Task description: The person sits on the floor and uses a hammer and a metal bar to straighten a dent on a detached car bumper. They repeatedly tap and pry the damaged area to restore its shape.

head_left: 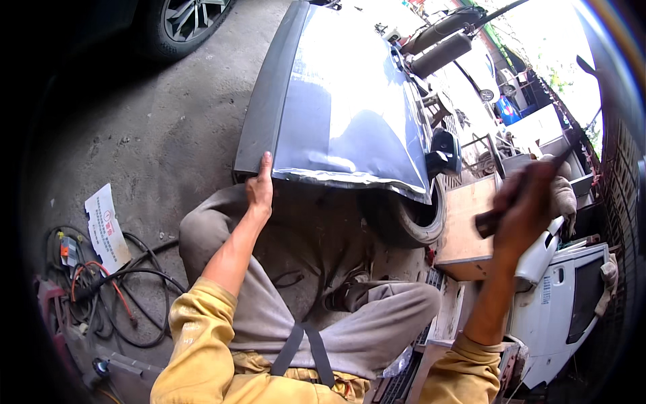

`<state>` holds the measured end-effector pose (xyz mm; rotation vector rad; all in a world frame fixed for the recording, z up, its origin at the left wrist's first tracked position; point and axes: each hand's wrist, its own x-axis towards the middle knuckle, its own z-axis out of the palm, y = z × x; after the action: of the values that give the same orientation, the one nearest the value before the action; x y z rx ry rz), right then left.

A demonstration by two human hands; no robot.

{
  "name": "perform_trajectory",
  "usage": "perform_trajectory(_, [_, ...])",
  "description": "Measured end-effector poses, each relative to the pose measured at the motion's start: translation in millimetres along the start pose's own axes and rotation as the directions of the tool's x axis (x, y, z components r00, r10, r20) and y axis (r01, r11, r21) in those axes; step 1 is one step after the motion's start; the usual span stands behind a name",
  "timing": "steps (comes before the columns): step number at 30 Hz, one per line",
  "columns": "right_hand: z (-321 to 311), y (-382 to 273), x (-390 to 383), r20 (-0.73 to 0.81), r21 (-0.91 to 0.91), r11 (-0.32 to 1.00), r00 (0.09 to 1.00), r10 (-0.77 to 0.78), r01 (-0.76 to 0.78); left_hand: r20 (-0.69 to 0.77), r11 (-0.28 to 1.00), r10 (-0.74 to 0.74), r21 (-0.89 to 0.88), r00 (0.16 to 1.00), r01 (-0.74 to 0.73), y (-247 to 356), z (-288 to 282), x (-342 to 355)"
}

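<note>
A dark blue-grey car door (336, 128) lies flat in front of me, with a glossy, reflecting skin. Its near edge is wavy, with a pale bare strip. My left hand (260, 187) grips the door's near left corner, thumb on top and fingers curled below. Raised at the right, my right hand (525, 209) is closed round a dark-handled tool (488, 223), blurred by motion; its far end cannot be made out. Beyond the door's right edge sits a black wing mirror (443, 152). A tyre (420, 225) lies beneath the door's near right corner.
A plywood box (468, 219) stands right of the tyre, near a white car door (562, 299). Tangled cables and hoses (128, 289) and a printed white sheet (106, 225) lie on the concrete at left. A car wheel (192, 23) shows at far left.
</note>
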<state>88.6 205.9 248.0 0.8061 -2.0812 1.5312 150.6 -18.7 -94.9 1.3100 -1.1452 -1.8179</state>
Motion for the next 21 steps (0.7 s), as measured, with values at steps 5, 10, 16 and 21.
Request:
perform_trajectory(5, [-6.4,-23.0,18.6,-0.606,0.063,0.859,0.704,-0.371,0.507,0.084,0.975,0.033,-0.224,0.996,-0.013,1.3,7.6,8.6])
perform_trajectory(10, [16.7,214.5,-178.2,0.245,-0.489,0.868,0.969,0.037,0.09,0.228,0.934,-0.192,-0.256,0.955,0.249,-9.5,21.9,-4.7])
perform_trajectory(16, [-6.2,35.3,-13.4,0.038,-0.057,0.981,0.982,0.187,-0.185,0.112,0.985,-0.14,-0.087,0.984,0.15,-16.5,-8.9,16.7])
perform_trajectory(21, [-27.1,-62.6,34.5,-0.364,-0.131,0.821,0.743,-0.562,0.556,0.029,0.937,0.193,-0.301,0.981,-0.176,-9.1,11.6,8.0])
